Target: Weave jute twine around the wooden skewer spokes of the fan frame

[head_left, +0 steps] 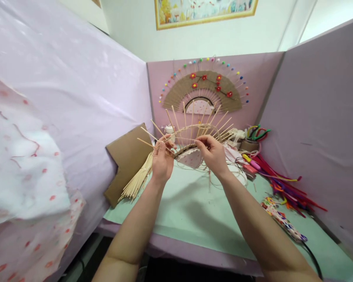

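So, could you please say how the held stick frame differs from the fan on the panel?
The stick frame has bare tips; the fan has coloured balls. The stick frame shows open gaps; the fan bears a brown band and red flowers. Both have pale half-round bases.

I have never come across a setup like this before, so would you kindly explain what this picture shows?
There is no machine here: one person works with two bare hands. The single picture comes from a camera worn on their head, looking forward and down.

The left hand holds the left side of a half-round fan frame of thin, pale wooden sticks with a patterned cloth base. The right hand is at the frame's curved band; exactly what its fingertips pinch is too small to tell.

On the light-green tabletop lie a bundle of pale wooden sticks at the left and red and purple fuzzy craft stems at the right. Behind, a brown fan with red flowers is on a pink panel.
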Available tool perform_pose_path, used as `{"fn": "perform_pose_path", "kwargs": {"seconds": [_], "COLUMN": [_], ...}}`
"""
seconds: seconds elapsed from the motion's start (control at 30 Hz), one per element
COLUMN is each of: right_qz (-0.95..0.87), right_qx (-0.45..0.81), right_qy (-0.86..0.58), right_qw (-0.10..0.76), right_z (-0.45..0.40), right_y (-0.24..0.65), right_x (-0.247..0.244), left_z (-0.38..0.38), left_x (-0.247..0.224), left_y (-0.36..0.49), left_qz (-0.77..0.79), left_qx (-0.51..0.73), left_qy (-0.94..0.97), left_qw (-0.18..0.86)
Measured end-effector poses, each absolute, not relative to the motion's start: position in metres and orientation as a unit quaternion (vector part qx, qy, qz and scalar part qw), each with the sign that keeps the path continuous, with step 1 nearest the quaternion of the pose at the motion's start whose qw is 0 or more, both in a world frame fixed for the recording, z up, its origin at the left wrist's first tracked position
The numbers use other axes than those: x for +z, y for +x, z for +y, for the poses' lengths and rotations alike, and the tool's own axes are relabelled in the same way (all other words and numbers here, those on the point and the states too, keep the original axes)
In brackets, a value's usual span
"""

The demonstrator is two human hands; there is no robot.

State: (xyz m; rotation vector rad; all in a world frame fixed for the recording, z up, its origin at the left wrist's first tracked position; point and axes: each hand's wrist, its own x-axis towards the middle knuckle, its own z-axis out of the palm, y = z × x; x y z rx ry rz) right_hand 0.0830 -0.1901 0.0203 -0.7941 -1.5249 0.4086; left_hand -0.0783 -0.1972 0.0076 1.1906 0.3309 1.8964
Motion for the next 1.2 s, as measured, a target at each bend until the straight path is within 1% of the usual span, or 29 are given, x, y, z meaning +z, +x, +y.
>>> {"fn": "perform_pose_path", "kwargs": {"seconds": [0.23, 0.4, 0.63, 0.73, 0.83, 0.97, 1.1, 1.2], "right_qz": [-0.669, -0.672, -0.671, -0.670, -0.668, -0.642, -0.610, -0.611], "right_qx": [0.205, 0.195, 0.187, 0.192, 0.194, 0.214, 0.275, 0.318], "right_qy": [-0.355, -0.376, -0.394, -0.398, -0.398, -0.382, -0.345, -0.307], "right_qw": [0.621, 0.608, 0.600, 0.597, 0.598, 0.629, 0.658, 0.656], "right_z": [-0.181, -0.178, -0.184, -0.193, -0.208, -0.231, -0.245, -0.253], "right_y": [0.079, 0.078, 0.080, 0.084, 0.090, 0.095, 0.097, 0.095], "right_x": [0.003, -0.003, -0.004, -0.003, 0.001, 0.015, 0.032, 0.047], "left_z": [-0.188, -0.187, -0.191, -0.193, -0.196, -0.202, -0.206, -0.209], "left_x": [-0.015, -0.019, -0.021, -0.019, -0.017, -0.014, -0.015, -0.017], "left_y": [-0.086, -0.089, -0.087, -0.086, -0.085, -0.083, -0.079, -0.075], "left_qz": [0.103, 0.113, 0.101, 0.099, 0.105, 0.118, 0.120, 0.124], "left_qx": [0.771, 0.793, 0.789, 0.796, 0.805, 0.812, 0.812, 0.808], "left_qy": [0.450, 0.411, 0.408, 0.407, 0.409, 0.412, 0.416, 0.420], "left_qw": [0.438, 0.434, 0.448, 0.438, 0.417, 0.395, 0.390, 0.393]}}
